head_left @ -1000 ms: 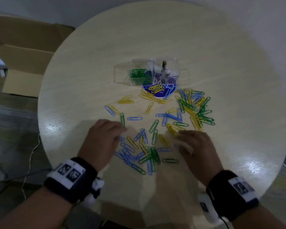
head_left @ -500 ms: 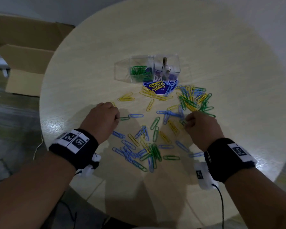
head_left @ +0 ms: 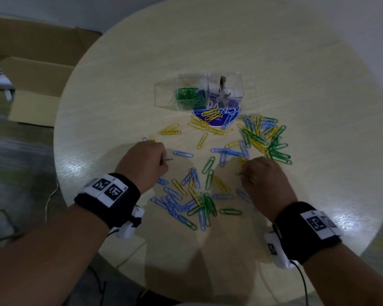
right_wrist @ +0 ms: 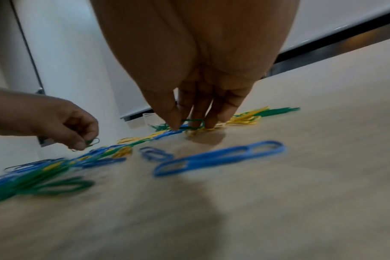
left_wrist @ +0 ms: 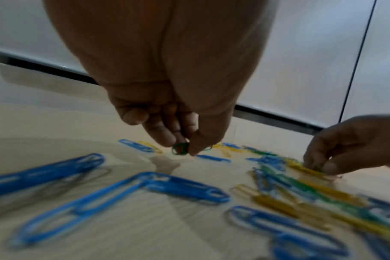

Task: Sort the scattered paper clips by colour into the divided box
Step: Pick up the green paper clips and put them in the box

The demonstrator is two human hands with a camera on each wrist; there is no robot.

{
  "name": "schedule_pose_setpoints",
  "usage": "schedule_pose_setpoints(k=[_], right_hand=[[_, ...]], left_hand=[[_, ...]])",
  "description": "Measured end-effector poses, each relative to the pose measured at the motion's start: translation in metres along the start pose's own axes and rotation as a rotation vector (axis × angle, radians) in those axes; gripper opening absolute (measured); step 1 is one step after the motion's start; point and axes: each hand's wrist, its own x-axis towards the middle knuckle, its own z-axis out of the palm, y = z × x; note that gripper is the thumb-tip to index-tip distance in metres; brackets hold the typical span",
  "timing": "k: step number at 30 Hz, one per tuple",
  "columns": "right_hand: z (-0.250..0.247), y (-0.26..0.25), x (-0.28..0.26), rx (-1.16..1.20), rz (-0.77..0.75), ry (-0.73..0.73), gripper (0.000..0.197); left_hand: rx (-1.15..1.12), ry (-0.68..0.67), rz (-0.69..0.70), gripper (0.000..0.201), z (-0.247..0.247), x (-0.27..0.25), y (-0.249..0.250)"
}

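Blue, yellow and green paper clips (head_left: 199,195) lie scattered over a round pale wooden table (head_left: 274,62). A clear divided box (head_left: 186,93) stands at the middle back, with green clips in its left compartment. My left hand (head_left: 161,161) pinches a green paper clip (left_wrist: 180,149) between thumb and fingers, just above the table. My right hand (head_left: 244,173) pinches another green clip (right_wrist: 193,124) at the edge of a mixed heap (head_left: 263,138). Each hand also shows in the other wrist view: the right hand (left_wrist: 318,165), the left hand (right_wrist: 87,142).
A round blue card (head_left: 221,120) with yellow and blue clips on it lies in front of the box. A white crumpled item (head_left: 222,91) sits in the box's right compartment. Cardboard boxes (head_left: 38,69) stand on the floor to the left.
Both hands have moved forward from the near pile. Each has closed its fingers on a green clip and lifted it slightly.
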Motion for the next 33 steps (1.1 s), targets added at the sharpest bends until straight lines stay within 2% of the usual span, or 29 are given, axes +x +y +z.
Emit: schedule_pose_setpoints(k=[3,5,6,9,11,14,17,19,23,26,28,33], right_hand=[[-0.008,0.006,0.005,-0.044,0.059,0.081,0.013],[-0.011,-0.001,0.006,0.034,-0.018,0.053,0.011],[-0.011,-0.007,0.004,0.093,-0.082,-0.006,0.008],[-0.004,-0.024,-0.008,0.128,-0.251,-0.261,0.009],[0.002,-0.027,-0.015,0.07,-0.265,-0.334,0.007],[0.003,-0.014,-0.013,0.023,-0.156,-0.218,0.007],[-0.003,0.0,-0.006,-0.001,-0.018,-0.083,0.009],[-0.006,0.005,-0.002,-0.037,0.042,-0.044,0.007],[-0.011,0.006,0.003,-0.114,0.089,-0.028,0.003],[-0.013,0.002,0.003,-0.138,0.118,-0.001,0.01],[-0.014,-0.008,0.004,-0.057,0.145,0.012,0.006],[0.007,-0.05,0.011,0.107,0.148,-0.162,0.005]], left_hand=[[-0.075,0.036,0.221,0.027,0.008,-0.011,0.019],[0.002,-0.006,0.396,0.037,0.019,-0.02,0.027],[0.052,-0.027,0.438,0.038,0.026,-0.023,0.027],[0.087,-0.027,0.376,0.042,0.034,-0.028,0.015],[0.078,0.003,0.309,0.044,0.032,-0.028,0.008],[0.066,0.07,0.236,0.043,0.022,-0.023,0.01],[-0.049,0.135,0.182,0.029,0.019,-0.01,0.032],[-0.111,0.135,0.168,0.021,0.023,0.003,0.051],[-0.115,0.034,0.102,0.021,0.037,0.019,0.068],[-0.094,0.038,0.066,0.015,0.036,0.02,0.062],[-0.074,0.037,0.05,0.013,0.032,0.02,0.055],[0.039,0.024,0.042,0.016,0.031,0.016,0.04]])
